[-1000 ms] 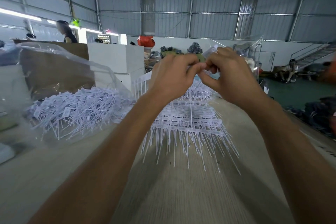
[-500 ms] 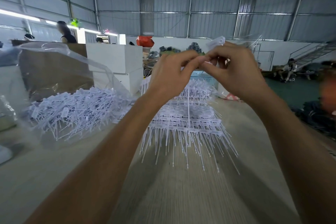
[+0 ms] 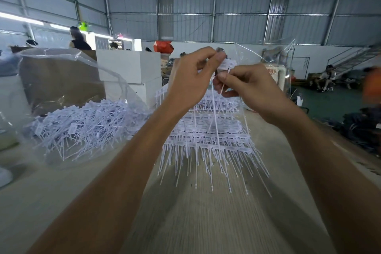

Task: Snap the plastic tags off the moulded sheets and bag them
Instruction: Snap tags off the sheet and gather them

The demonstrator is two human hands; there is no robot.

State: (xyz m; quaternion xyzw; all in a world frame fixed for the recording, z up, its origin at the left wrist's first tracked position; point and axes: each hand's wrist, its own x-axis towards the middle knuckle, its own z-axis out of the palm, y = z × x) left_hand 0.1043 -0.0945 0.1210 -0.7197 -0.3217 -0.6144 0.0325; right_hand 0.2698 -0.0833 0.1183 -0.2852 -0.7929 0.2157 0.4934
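Both my hands are raised in front of me over the table. My left hand point(image 3: 191, 82) pinches the flat head of a white plastic tag point(image 3: 226, 65) between thumb and forefinger. My right hand point(image 3: 247, 86) pinches the thin white strand just below it, and the strand hangs down towards the pile. A stack of white moulded sheets point(image 3: 208, 134) with long spikes lies on the table under my hands. On the left a clear plastic bag point(image 3: 68, 109) lies open, holding a heap of loose tags point(image 3: 82, 126).
The wooden table point(image 3: 195, 222) runs forward from me. White boxes point(image 3: 129, 68) and a brown carton point(image 3: 57, 80) stand behind the bag. A second clear bag point(image 3: 288, 62) stands at the right. People sit and stand in the background of the hall.
My hands have shifted slightly right. The left hand now holds the tag head higher, the right hand has dropped lower on the strand, and the two have drawn apart.
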